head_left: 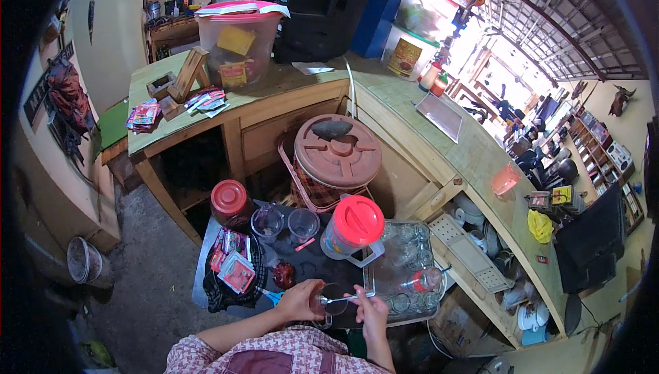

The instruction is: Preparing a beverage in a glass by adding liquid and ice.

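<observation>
A clear drinking glass [333, 300] is gripped in my left hand [302, 301], tilted, with its mouth toward my right hand. My right hand [373, 314] pinches the handle of a metal spoon [347, 298], whose bowl end is inside the glass. What the glass contains cannot be made out. Just beyond my hands stands a pitcher [351, 233] with a red lid and a pale handle. Left of my left hand lie blue-handled scissors [275, 296] and a dark red plastic bag [283, 274]. A black basket [218, 296] beside them holds several sachets [237, 272].
Two clear plastic tubs [303, 223] and a red-lidded jar [230, 202] stand at the table's far left. Upturned glasses [414, 240] crowd a tray [431, 313] on the right. Behind rises a big drum with a brown lid [338, 151]. A wooden counter [425, 147] curves around.
</observation>
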Demonstrator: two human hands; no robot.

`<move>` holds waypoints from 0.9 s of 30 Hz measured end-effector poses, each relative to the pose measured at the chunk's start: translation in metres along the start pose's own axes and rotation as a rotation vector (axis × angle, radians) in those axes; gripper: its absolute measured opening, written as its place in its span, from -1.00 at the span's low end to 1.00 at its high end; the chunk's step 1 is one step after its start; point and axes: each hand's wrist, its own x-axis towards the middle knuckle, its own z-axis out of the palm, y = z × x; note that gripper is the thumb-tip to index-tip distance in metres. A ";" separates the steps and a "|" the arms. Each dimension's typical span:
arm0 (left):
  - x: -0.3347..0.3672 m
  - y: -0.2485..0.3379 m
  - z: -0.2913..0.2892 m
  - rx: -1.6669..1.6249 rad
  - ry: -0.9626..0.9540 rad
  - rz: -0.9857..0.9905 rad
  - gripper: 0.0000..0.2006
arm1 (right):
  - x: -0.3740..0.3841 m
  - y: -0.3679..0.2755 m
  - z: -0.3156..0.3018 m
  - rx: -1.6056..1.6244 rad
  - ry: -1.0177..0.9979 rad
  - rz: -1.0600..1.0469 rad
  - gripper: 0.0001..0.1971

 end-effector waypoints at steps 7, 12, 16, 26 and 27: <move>-0.004 -0.027 0.020 -0.044 0.039 -0.008 -0.19 | -0.012 0.023 0.006 -0.006 -0.105 0.061 -0.69; -0.002 -0.036 0.026 0.004 0.038 0.001 -0.18 | -0.014 0.030 0.011 -0.106 -0.160 0.010 -0.69; -0.002 -0.043 0.032 -0.027 0.046 0.008 -0.20 | -0.016 0.038 0.011 -0.073 -0.160 -0.001 -0.71; -0.002 -0.057 0.031 -0.084 0.029 -0.071 -0.16 | -0.005 0.040 0.000 -0.036 -0.068 0.072 -0.72; -0.001 -0.057 0.029 -0.081 0.024 -0.045 -0.14 | -0.003 0.040 -0.001 -0.008 -0.074 0.045 -0.72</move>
